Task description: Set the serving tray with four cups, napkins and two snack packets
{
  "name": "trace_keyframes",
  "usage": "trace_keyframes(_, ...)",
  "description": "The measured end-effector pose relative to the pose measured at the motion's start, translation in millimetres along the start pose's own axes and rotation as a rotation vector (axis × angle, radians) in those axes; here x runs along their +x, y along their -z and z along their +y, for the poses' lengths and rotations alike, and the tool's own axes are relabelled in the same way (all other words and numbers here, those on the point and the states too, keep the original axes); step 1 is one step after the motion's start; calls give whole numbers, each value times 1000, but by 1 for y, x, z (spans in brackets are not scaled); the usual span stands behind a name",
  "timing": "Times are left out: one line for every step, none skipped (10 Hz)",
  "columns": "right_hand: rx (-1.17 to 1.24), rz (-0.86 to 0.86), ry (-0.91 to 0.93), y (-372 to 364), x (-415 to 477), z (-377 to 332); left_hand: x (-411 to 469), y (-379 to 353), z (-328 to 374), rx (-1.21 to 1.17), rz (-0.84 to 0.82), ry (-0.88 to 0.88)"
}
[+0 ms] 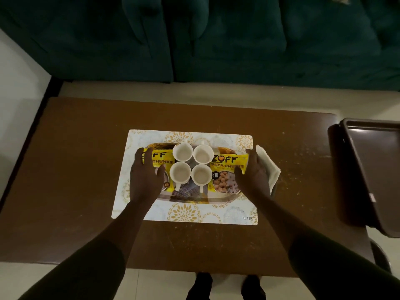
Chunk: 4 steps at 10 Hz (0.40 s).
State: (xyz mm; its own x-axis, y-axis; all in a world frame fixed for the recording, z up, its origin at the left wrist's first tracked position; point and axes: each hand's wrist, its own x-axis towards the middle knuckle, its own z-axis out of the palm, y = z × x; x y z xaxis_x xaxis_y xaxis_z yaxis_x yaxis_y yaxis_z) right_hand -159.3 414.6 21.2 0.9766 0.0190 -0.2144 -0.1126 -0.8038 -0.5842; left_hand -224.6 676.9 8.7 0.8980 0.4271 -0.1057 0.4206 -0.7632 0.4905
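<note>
An oval patterned serving tray point(190, 197) lies on a white and gold placemat point(188, 213). Several white cups point(191, 164) stand in a square block at its middle. A yellow snack packet point(160, 161) lies on the tray's left side, a second yellow snack packet point(227, 174) on its right. White napkins point(270, 167) stick out at the tray's right end, partly under my right hand. My left hand point(146, 176) grips the tray's left end over the packet. My right hand point(252, 174) grips the right end over the other packet and the napkins.
The placemat lies on a brown wooden table point(86, 169). A dark brown empty tray point(374, 169) overhangs the table's right edge. A dark green sofa point(216, 40) stands beyond the far edge. My feet show below the near edge.
</note>
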Motion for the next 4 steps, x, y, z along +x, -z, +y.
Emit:
trace_keyframes(-52,-56,51,21,-2,-9,-6,11,25,44,-29,-59)
trace_keyframes(-137,-78,102,50,-1,-23,-6,35,51,112,-1,-189)
trace_keyframes(-218,-55,130,85,9,-47,14,67,86,186,89,-287)
trace_keyframes(-274,46,219,125,19,-79,28,99,126,157,142,-366)
